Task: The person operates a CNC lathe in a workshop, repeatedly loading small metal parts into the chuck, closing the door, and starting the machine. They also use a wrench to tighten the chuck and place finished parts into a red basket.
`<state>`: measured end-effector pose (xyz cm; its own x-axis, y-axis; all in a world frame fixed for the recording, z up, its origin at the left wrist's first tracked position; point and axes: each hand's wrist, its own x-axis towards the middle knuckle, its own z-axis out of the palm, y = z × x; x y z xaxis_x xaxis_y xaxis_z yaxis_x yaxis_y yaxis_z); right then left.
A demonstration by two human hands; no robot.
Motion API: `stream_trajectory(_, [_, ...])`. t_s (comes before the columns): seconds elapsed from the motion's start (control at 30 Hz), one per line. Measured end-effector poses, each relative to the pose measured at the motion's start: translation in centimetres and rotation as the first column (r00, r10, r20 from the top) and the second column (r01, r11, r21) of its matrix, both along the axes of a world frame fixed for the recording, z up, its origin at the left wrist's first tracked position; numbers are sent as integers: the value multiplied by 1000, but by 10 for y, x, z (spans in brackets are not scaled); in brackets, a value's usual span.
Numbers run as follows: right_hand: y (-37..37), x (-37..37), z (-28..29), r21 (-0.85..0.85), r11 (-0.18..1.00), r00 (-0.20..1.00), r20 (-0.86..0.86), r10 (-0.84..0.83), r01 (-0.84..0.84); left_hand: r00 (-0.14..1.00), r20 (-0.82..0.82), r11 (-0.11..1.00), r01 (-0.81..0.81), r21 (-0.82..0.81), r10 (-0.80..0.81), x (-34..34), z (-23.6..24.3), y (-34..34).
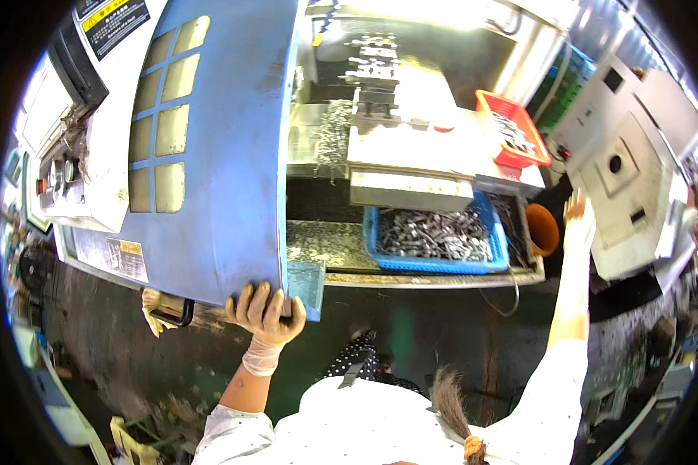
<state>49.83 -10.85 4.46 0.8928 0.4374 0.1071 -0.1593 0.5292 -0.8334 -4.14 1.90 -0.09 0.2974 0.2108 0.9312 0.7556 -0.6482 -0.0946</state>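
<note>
My left hand, in a stained thin glove, grips the lower right corner of a blue machine door. Its fingers lie over the door's front face. My right arm reaches out to the right; that hand is open, fingers stretched out, with nothing seen in it. It is nearest an orange round container. Past the door's edge, a blue plastic basket full of small metal parts sits below a machine table. An orange-red basket with more metal parts rests at the table's right end.
A light grey cabinet stands to the right. At the left is a control panel with knobs. A glove hangs by the door's black handle. A thin cable dangles below the machine's front ledge.
</note>
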Motion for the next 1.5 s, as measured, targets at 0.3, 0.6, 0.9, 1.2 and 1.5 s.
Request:
stream_trajectory(0.3, [376,-261,-23,-715,631,256,576,776,-301,983,-98,987,-157,-29,154,-1,-13,-9])
stream_trajectory(0.6, [580,-291,-88,-479,746,769,202,606,-462,967,-2,965,-255,-60,255,-1,-17,-15])
stream_trajectory(0.9, [594,-332,-92,-68,970,968,72,238,-234,952,9,947,-305,-103,307,2,-22,-22])
stream_trajectory(1.2, [585,-336,-87,-157,924,932,46,359,-348,938,15,929,-341,-146,346,2,-19,-26])
stream_trajectory(1.5, [510,-318,-31,79,754,699,-324,638,-652,933,-92,936,-351,-17,348,-4,-21,-18])
